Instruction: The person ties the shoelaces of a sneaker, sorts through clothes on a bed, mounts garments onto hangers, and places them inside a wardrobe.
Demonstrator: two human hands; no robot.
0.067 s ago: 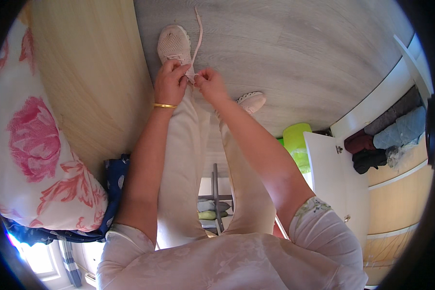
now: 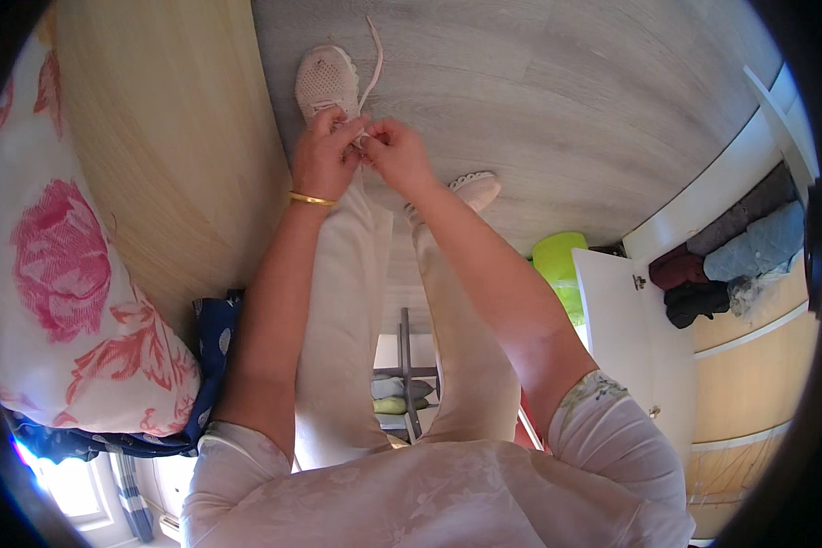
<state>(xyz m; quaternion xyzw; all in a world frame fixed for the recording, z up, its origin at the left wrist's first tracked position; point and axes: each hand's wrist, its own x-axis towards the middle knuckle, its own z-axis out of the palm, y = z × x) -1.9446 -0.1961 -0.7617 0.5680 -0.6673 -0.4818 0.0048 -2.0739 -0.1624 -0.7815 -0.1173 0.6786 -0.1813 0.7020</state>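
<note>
Left of centre near the top of the frame, the left hand stays closed on the lace over the pale shoe; just right of it, the right hand pinches the same lace, fingers narrow. Nothing has shifted since a moment ago, so the knot looks unfinished; one loose end runs up toward the top edge of the grey floor.

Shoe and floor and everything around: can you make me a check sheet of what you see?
Surface: grey wood-look floor.
Job's things: pale pink sneaker on the left foot; its lace trails loose on the floor.
Clutter: lime green bin, floral pillow.
Hands: left hand and right hand both pinch the lace at the sneaker.
Cables: nothing seen.
Surroundings: open wardrobe door, folded clothes on a shelf.
</note>
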